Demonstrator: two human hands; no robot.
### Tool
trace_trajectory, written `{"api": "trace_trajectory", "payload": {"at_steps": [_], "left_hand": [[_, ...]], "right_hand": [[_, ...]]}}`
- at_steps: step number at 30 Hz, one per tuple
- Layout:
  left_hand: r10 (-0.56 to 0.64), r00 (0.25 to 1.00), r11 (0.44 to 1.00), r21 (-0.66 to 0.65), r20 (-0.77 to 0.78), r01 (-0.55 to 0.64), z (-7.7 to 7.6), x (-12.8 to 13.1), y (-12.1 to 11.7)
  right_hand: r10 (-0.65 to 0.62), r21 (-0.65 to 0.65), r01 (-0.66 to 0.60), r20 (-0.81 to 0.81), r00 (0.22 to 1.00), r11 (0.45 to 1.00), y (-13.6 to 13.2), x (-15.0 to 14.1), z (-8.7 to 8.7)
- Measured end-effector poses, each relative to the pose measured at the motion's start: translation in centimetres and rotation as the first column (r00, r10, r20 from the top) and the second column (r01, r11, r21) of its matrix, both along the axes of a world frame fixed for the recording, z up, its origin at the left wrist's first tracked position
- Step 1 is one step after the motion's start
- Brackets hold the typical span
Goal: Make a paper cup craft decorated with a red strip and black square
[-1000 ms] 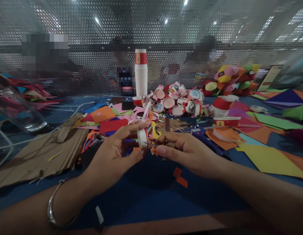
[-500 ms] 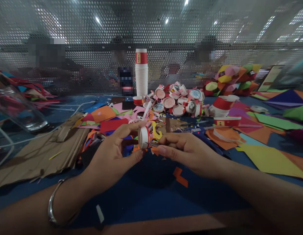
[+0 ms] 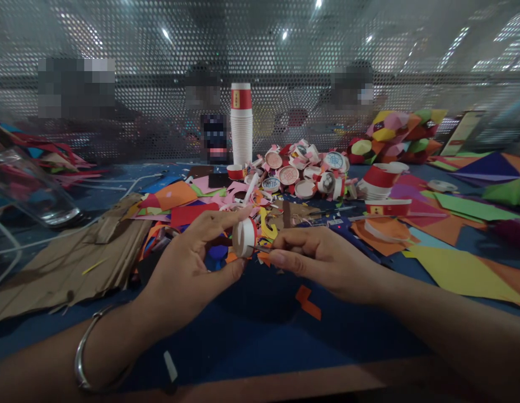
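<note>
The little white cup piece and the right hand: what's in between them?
In the head view, a thin metal tool spans the gap, sticking out from the right hand to the side of the white cup piece.

"How's the light around the fingers [image 3: 299, 238]?"

"Dim and greyish. A few small lamps [image 3: 284, 35] glare white high beyond them, against the perforated screen [image 3: 159, 112]."

"Any shadows?"

"A soft, dark one on the blue bench [image 3: 243, 344], just below the fingers, with vague edges. The forearms [image 3: 436, 319] are darkest farthest from the fingers."

"Glints?"

"On the bracelet [image 3: 78, 358], nearer the camera than the fingers, and on the glass [image 3: 50, 193] off to their left."

"And sharpness?"

"Fair at the fingers. Far out to either side of them, things stretch and smear; the paper strips [image 3: 54, 154] well to their left are blurred. Behind the screen all is hazy, and blocky patches [image 3: 77, 87] hide some areas."
</note>
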State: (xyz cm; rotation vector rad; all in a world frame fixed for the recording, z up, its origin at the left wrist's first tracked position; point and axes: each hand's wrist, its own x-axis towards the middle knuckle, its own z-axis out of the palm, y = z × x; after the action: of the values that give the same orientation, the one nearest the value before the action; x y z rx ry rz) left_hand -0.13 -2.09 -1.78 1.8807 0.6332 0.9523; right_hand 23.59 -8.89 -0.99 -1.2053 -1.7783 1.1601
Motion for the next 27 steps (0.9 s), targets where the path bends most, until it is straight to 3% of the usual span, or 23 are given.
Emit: {"api": "trace_trajectory", "payload": {"at_steps": [6,11,21,27], "left_hand": [[-0.023,0.997,0.997,0.078,-0.072,0.028,-0.6,-0.11,0.21],[-0.031,0.995,0.999,0.028,-0.098,0.033,-0.27,0.07,0.07],[-0.028,0.999,0.999,-0.037,-0.042,0.027,-0.06,0.38,0.18],[-0.014,0.999,0.996,-0.089,-0.043,0.01,0.16,0.4,0.27]], "right_hand": [[0.006,0.019,-0.007,0.037,0.999,1.0,-0.06,-0.02,0.32],[0.019,0.065,-0.023,0.053,0.998,0.998,-0.09,-0.17,0.39],[0.025,-0.027,-0.025,0.006,1.0,0.999,0.19,0.03,0.3],[0.024,-0.007,-0.025,-0.023,0.999,1.0,0.2,0.37,0.62]]}}
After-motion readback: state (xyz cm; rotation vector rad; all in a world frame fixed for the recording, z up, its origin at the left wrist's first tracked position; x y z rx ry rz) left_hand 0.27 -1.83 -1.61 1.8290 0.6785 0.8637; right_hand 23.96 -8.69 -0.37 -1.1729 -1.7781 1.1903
